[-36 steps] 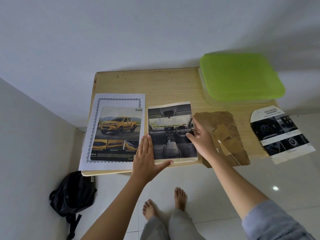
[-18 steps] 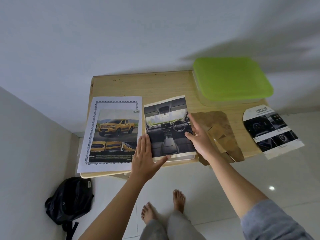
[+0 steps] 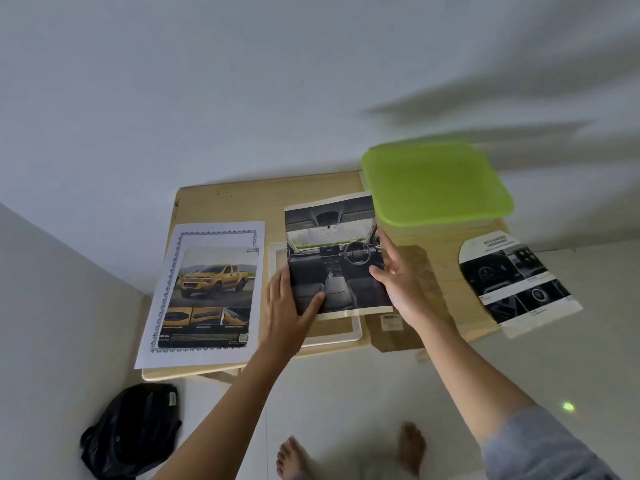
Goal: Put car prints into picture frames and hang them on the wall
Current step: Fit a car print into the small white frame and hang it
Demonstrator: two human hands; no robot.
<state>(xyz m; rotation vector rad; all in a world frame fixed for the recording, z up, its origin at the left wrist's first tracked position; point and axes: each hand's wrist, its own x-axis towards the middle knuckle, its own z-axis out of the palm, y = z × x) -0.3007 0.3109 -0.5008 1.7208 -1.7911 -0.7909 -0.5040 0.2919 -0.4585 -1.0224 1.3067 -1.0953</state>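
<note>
A car-interior print (image 3: pixel 332 258) is held slightly raised over a white picture frame (image 3: pixel 355 336) that lies flat on the wooden table (image 3: pixel 235 202). My left hand (image 3: pixel 287 306) pinches the print's lower left corner, thumb on top. My right hand (image 3: pixel 398 282) holds its right edge between thumb and fingers. A yellow pickup print (image 3: pixel 214 289) lies on a white bordered sheet at the left. A third print (image 3: pixel 516 278) of dashboard details hangs over the table's right edge. A brown backing board (image 3: pixel 427 271) lies under my right hand.
A clear box with a green lid (image 3: pixel 436 181) stands at the table's back right, its lid overlapping the print's top corner. A black bag (image 3: pixel 135 431) sits on the floor by the left wall. My bare feet are below the table's front edge.
The interior print has come up off the table and shifted toward the back, uncovering the white frame beneath it. Both hands have stayed on its edges.
</note>
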